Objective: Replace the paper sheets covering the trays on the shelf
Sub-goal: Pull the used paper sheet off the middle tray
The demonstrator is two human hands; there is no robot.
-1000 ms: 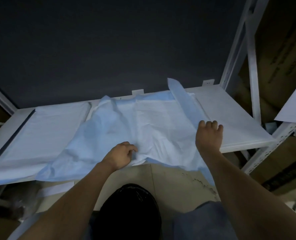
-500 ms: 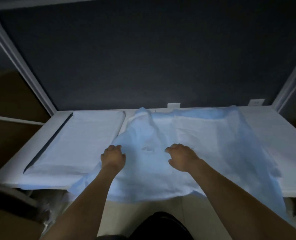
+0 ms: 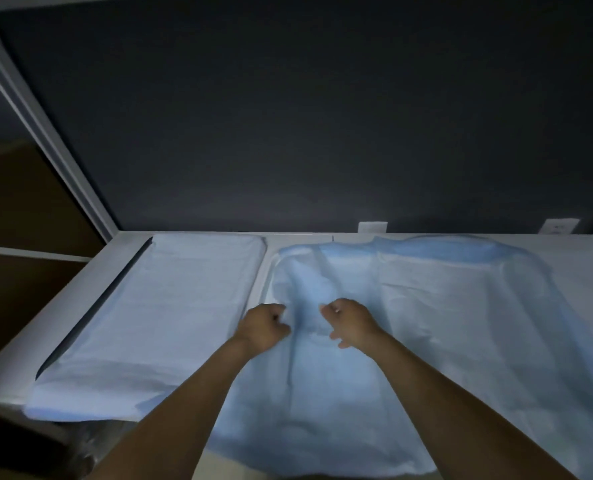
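While your left hand (image 3: 262, 327) and right hand (image 3: 348, 323) each pinch the rumpled blue sheet (image 3: 444, 306) near its left side, it drapes across the shelf (image 3: 70, 306), front edge overhanging. You are probably gathering that slack to square it beside the covered left tray (image 3: 170, 306).

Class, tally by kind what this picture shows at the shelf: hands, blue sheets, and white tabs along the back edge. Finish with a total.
hands: 2, left hand and right hand
blue sheet: 1
white tabs: 2
total: 5
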